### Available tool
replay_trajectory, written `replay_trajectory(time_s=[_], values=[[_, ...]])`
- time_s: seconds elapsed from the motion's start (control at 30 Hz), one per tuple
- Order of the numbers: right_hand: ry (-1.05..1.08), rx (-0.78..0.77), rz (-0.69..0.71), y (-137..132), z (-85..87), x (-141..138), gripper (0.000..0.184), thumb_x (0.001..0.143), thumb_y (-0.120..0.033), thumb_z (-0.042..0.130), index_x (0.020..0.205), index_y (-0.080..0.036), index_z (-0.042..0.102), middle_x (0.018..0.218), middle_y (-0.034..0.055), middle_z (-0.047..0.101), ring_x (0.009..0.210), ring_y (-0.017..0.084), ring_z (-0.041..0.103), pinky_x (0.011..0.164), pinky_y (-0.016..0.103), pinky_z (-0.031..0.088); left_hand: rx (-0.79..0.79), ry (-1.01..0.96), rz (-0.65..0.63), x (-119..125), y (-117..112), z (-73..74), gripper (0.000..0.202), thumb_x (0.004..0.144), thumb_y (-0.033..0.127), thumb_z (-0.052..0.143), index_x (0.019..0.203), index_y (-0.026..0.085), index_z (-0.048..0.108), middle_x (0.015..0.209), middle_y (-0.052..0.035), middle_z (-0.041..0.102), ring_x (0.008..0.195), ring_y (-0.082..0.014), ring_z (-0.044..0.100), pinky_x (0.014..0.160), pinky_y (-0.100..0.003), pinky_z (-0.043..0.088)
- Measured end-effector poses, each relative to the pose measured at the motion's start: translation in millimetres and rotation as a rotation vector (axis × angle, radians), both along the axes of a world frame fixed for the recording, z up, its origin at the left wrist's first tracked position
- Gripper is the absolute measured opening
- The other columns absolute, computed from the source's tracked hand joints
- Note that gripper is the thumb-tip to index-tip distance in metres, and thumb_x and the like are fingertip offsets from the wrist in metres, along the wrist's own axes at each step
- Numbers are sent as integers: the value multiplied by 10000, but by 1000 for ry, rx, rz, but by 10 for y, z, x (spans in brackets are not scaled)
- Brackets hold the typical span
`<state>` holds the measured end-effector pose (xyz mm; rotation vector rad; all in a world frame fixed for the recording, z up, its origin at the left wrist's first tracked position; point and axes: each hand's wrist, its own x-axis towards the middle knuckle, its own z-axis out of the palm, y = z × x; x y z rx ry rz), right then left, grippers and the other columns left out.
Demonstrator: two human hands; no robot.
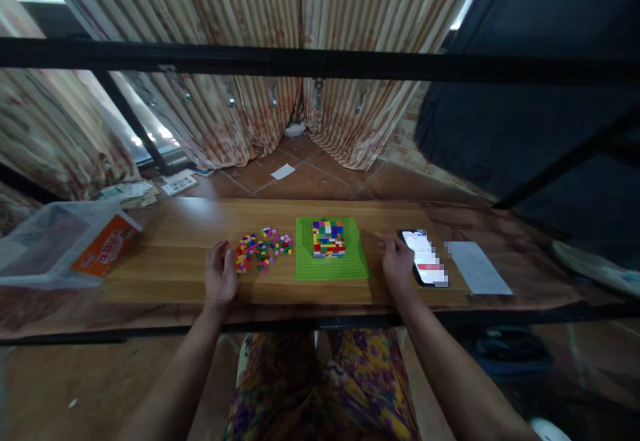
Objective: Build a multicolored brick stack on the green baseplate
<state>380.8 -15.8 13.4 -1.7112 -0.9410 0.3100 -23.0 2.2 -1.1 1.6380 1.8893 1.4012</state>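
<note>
My left hand (221,274) rests on its side on the wooden table, fingers loosely curled and the thumb a little apart, with nothing seen in it. Just right of it lies a loose pile of small colourful toy bricks (257,247). A green baseplate (355,264) lies in the middle, bearing a block built of multicoloured bricks (329,239). My right hand (399,264) is on the table to the right of the baseplate, fingers curled in, and nothing shows in it. Close beside it lies a lit smartphone (425,259), its screen partly blurred.
A white sheet of paper (479,267) lies right of the phone. At the left end stands a translucent plastic container (45,234) with an orange label (107,245). A dark metal bar (320,62) crosses above the far side, before striped curtains (250,14).
</note>
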Motion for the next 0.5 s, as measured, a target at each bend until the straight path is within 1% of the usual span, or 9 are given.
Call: replay_trajectory(time_s=[0.03,0.1,0.17,0.2,0.27,0.33,0.37,0.4,0.5], values=[[43,25,-19,-56,59,-31,477,867,-572,474,727,-156,661,653,83,665,578,190,558,565,318,429,-8,29,11,-75,16,9,415,917,445,413,1155,147,576,1238,-165,579,1203,-262,542,1051,-445,435],[46,80,5,-196,199,-163,442,881,-538,496,769,-151,678,657,73,649,608,188,554,585,321,421,-37,112,44,-224,65,33,378,903,386,420,1137,134,575,1226,-178,575,1207,-272,532,1057,-454,426],[45,115,98,-357,341,-394,403,896,-503,507,800,-155,686,725,84,664,671,196,583,629,329,440,-75,200,101,-348,132,51,345,871,322,444,1116,118,577,1219,-197,568,1224,-293,511,1076,-478,398],[38,125,157,-436,399,-541,382,899,-488,515,775,-170,684,731,74,663,686,194,592,643,324,448,-95,239,132,-393,169,54,335,857,291,450,1109,111,579,1225,-205,561,1233,-304,498,1090,-490,379],[-34,120,429,-568,467,-872,312,916,-424,528,777,-198,693,784,57,678,748,193,619,686,311,467,-130,305,167,-443,235,45,331,845,243,449,1116,104,580,1262,-218,541,1242,-317,483,1096,-502,360],[-104,81,670,-635,456,-1204,251,931,-366,516,863,-225,711,841,41,691,790,184,638,721,299,485,-157,375,165,-451,281,19,329,849,211,440,1125,102,582,1288,-224,530,1241,-328,478,1086,-506,360],[-135,55,745,-636,424,-1355,239,935,-346,503,917,-234,713,853,35,691,791,179,642,726,295,491,-168,413,155,-445,293,4,325,856,201,430,1122,100,587,1286,-228,534,1236,-333,480,1079,-507,360],[-160,28,779,-616,378,-1489,232,932,-322,496,962,-237,710,875,37,693,796,177,645,734,295,497,-174,450,146,-438,300,-11,320,866,194,415,1112,96,593,1274,-233,542,1230,-337,483,1072,-506,360],[-233,-13,789,-454,219,-1792,250,903,-249,488,1048,-232,691,941,54,695,830,188,645,777,318,512,-176,526,135,-421,296,-42,319,890,190,377,1077,83,612,1229,-244,569,1211,-346,493,1054,-496,364]])
